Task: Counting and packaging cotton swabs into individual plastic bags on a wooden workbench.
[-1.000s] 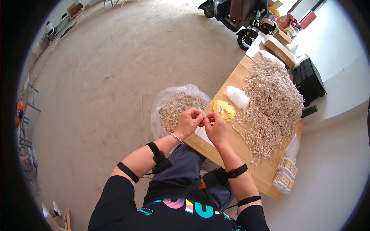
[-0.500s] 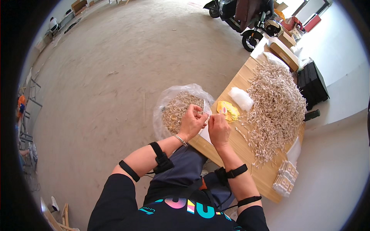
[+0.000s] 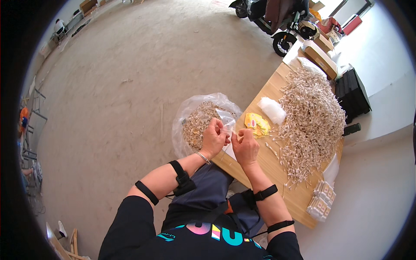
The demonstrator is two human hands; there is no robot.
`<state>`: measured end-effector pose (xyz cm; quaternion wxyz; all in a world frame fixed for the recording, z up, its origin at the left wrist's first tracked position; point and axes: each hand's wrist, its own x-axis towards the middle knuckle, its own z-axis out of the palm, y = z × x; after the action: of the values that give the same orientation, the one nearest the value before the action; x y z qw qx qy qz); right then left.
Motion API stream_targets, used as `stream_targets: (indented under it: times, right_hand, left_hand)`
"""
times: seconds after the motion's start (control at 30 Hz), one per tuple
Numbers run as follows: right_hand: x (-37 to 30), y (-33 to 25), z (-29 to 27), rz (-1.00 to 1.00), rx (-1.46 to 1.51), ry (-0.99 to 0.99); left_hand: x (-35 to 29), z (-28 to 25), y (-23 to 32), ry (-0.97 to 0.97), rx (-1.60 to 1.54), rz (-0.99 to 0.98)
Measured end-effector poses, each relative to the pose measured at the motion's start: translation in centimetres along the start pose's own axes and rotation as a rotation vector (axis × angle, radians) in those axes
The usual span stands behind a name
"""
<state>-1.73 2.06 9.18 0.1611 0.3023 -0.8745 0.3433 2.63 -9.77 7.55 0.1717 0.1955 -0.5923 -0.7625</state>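
Observation:
A small clear plastic bag (image 3: 227, 118) stands up between my hands, over the table's near left corner. My left hand (image 3: 213, 139) is closed, pinching the bag's lower part between thumb and fingers. Beside it my right hand (image 3: 245, 148) is curled, with thumb and forefinger at the bag's right edge; the exact contact is too small to see. Just beyond and below my left hand, a large open clear bag (image 3: 178, 130) holds many loose cotton swabs (image 3: 197, 123). Yellow printed cards (image 3: 256, 125) lie right of the small bag, near my right fingertips.
A big heap of cotton swabs (image 3: 312, 117) covers the right of the wooden table (image 3: 271, 162). Beyond the cards lies a stack of clear bags (image 3: 272, 110). Filled packets (image 3: 321, 201) sit at the near right edge. Cardboard boxes (image 3: 320, 60) and a scooter (image 3: 277, 21) are farther off.
My hands have drawn slightly apart. The small bag now shows more widely spread above my fingers, reaching over the large bag's right side.

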Motion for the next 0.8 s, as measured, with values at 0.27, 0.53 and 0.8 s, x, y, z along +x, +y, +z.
stream_targets:
  times: [0.27,0.53,0.8]
  right_hand:
    - [1.0,-1.0,2.5,-0.258,0.138,-0.142]
    - [2.8,1.7,4.9,-0.332,-0.070,-0.190]
    - [3.0,2.3,8.3,-0.498,-0.081,-0.271]
  left_hand:
    - [1.5,-3.0,-4.3,0.130,0.449,0.251]
    - [2.0,-7.0,-2.3,0.002,-0.088,-0.227]
    - [3.4,-8.1,-5.3,0.160,-0.064,-0.384]
